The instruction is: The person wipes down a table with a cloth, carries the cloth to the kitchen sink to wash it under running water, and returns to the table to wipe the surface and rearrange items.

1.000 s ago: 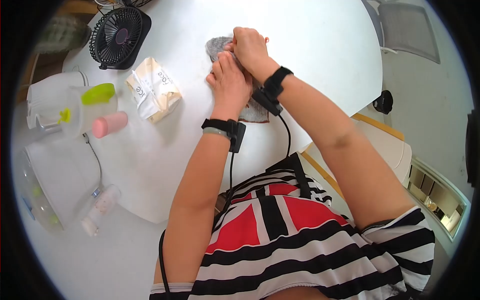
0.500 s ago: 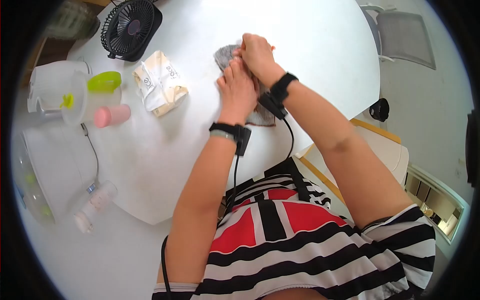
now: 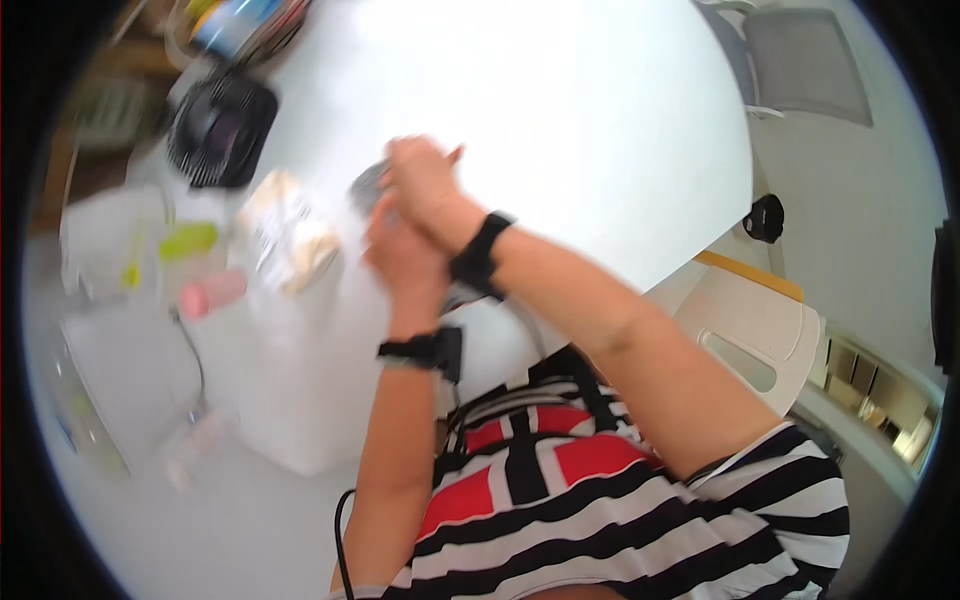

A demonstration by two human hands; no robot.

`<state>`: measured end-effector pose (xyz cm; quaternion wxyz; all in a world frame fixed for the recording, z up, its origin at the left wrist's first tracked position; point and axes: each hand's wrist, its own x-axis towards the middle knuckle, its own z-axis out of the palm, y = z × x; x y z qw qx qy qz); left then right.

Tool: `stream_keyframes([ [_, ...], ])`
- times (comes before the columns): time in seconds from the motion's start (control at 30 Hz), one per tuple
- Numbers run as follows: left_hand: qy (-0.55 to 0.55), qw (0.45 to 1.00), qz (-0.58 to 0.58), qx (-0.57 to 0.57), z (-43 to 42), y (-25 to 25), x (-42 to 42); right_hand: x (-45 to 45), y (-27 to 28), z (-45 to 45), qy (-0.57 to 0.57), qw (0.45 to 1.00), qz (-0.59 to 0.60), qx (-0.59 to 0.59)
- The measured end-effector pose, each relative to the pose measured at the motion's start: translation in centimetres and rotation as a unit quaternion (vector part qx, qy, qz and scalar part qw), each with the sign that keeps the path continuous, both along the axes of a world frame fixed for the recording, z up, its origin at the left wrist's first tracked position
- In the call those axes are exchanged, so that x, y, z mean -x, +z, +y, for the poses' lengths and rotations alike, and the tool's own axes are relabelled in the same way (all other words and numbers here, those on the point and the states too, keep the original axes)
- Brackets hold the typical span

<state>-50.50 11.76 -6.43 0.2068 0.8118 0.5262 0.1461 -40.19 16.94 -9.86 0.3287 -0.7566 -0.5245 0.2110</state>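
A grey cloth (image 3: 368, 190) lies on the white table, mostly covered by my two hands, with its far end showing beyond the fingers. My right hand (image 3: 424, 188) is bent over it, fingers closed on the cloth. Just in front and touching it is my left hand (image 3: 408, 262), its fingers curled at the cloth and blurred by motion. Another bit of grey shows beneath the wrists. Both wrists wear black straps with small boxes.
Left of the hands sits a cream paper pack (image 3: 290, 240). Beyond it stand a black fan (image 3: 222, 130), a pink bottle (image 3: 213, 293) and a clear container (image 3: 115, 240) beside something lime green (image 3: 188, 240). A chair (image 3: 755, 330) is at the right, past the table edge (image 3: 690, 250).
The view has shifted, so the fan and pack appear lower and further left. Both hands, with the cloth, have moved left, closer to the pack. Colourful items now show at top left.
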Motion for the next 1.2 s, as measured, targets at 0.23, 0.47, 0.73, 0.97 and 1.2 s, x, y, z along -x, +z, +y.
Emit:
stream_keyframes([
  [0.23, 0.067, 0.979, 0.051, -0.184, 2.5, 2.9, -1.2, 0.8, 4.4, 1.7, 0.001, 0.978, -0.122, -0.171],
  [0.47, -0.232, 0.962, -0.039, -0.14, 2.9, 1.5, -21.9, -23.2, 3.1, -5.4, -0.223, 0.933, -0.261, -0.107],
  [0.73, -0.443, 0.894, -0.01, -0.071, -13.3, 4.8, -19.9, -20.1, 5.8, -27.0, -0.302, 0.936, -0.172, -0.045],
  [0.97, -0.369, 0.924, 0.069, -0.079, -11.5, 4.4, 0.8, -3.7, 7.6, -22.7, -0.047, 0.99, -0.13, -0.008],
  [1.2, -0.247, 0.957, 0.082, -0.125, -5.6, 7.2, 9.4, 5.2, 8.7, -15.0, -0.019, 0.99, -0.133, 0.053],
])
